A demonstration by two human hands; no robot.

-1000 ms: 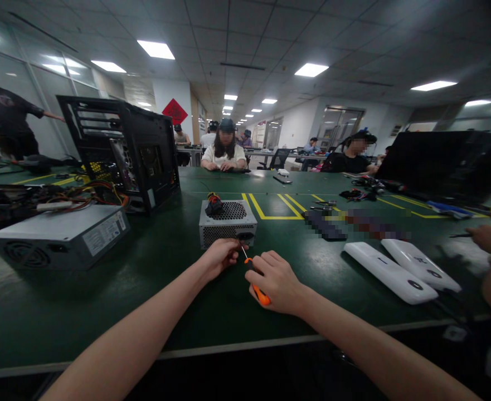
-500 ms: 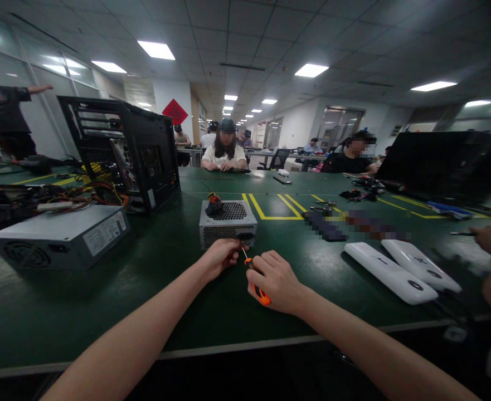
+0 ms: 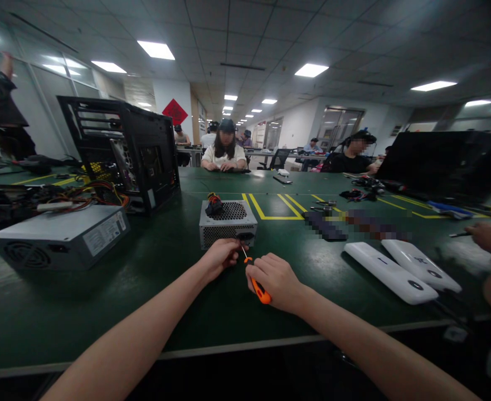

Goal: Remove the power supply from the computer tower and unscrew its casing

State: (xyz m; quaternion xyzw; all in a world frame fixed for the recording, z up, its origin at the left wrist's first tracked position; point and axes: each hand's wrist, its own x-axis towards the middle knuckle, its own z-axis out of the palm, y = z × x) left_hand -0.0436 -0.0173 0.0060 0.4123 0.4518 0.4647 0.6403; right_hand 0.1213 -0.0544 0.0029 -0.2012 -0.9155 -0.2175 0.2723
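Note:
A grey computer power supply (image 3: 228, 221) sits on the green table in front of me, with a dark bundle of cable connectors (image 3: 214, 207) on its perforated top. My right hand (image 3: 275, 281) is closed round the orange and black handle of a screwdriver (image 3: 262, 291). Its thin shaft slants up and left to the lower part of the power supply's near face. At that spot my left hand (image 3: 222, 259) has its fingers curled together by the shaft's tip, close against the casing. What the left fingers pinch, if anything, is too small to make out.
A larger power supply (image 3: 61, 234) and an open black computer case (image 3: 145, 156) stand to the left. Two white devices (image 3: 389, 273) lie to the right, near another person's hand (image 3: 485, 239). A person (image 3: 224, 150) sits across the table.
My right fingers have shifted on the screwdriver, and more of the orange handle shows. My left hand and the power supply stay put. A person at far left has raised an arm.

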